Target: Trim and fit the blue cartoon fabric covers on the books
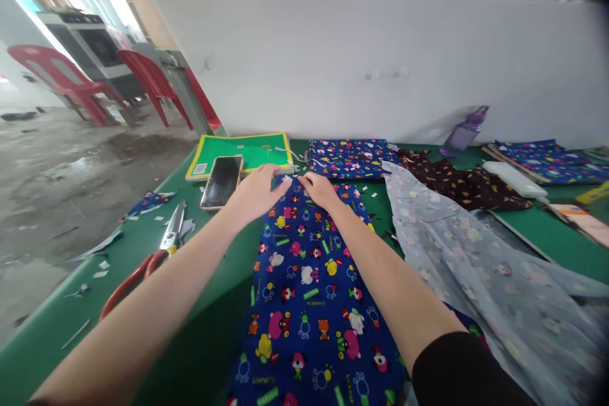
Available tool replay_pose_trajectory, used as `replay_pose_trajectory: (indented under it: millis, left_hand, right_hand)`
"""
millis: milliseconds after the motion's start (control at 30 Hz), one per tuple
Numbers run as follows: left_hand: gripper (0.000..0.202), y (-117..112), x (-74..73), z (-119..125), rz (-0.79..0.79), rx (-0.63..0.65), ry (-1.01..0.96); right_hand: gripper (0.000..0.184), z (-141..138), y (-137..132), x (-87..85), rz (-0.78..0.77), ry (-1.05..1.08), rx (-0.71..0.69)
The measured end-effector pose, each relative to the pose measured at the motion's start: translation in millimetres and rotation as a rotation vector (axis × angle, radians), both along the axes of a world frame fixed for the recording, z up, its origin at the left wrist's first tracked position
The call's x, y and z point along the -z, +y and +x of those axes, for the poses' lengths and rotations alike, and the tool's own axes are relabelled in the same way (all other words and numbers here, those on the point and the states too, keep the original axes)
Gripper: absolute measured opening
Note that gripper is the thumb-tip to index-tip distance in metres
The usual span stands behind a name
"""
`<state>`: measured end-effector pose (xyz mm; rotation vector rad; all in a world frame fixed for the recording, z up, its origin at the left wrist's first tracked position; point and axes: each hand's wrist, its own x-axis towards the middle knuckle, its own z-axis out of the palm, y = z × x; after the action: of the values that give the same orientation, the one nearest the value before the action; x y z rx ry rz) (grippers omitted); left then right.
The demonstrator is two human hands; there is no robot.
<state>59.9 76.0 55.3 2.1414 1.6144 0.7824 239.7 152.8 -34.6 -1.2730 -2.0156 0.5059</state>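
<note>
A long strip of dark blue fabric (309, 273) with a cartoon animal print lies flat down the middle, running towards me. At its far left corner is my left hand (259, 192), fingers stretched and thumb apart, resting against the cloth edge. My right hand (318, 190) has thumb and fingers pinched on the far edge, a short gap from the left. Just beyond the strip lies a folded piece of the same print (349, 158). A smartphone (222, 181) sits beside my left hand, partly on a green notebook (252, 149).
Red-handled scissors (164, 247) and fabric scraps (150, 203) lie left on the green table (209, 304). To the right are pale reversed cloth (451, 247), brown fabric (457, 181), a purple bottle (464, 132) and more folded fabric (556, 160). A white panel (361, 63) stands behind.
</note>
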Motion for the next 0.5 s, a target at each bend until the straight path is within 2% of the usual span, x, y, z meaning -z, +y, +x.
replay_pose_trajectory:
  millis: [100, 167, 300, 500]
  left_hand:
    - [0.052, 44, 23.4, 6, -0.028, -0.127, -0.087]
    - [0.041, 59, 34.4, 8, -0.138, -0.088, -0.214]
    - [0.024, 63, 42.6, 10, -0.197, 0.0, -0.328]
    - [0.021, 60, 40.0, 4, -0.327, 0.086, -0.455]
  right_hand:
    - [0.035, -1, -1, -0.8, 0.009, -0.035, 0.004]
    - [0.033, -2, -1, -1.4, 0.014, -0.06, 0.008]
    - [0.03, -3, -2, -1.5, 0.022, -0.097, 0.027]
    - [0.037, 1, -4, -9.1, 0.008, -0.107, -0.02]
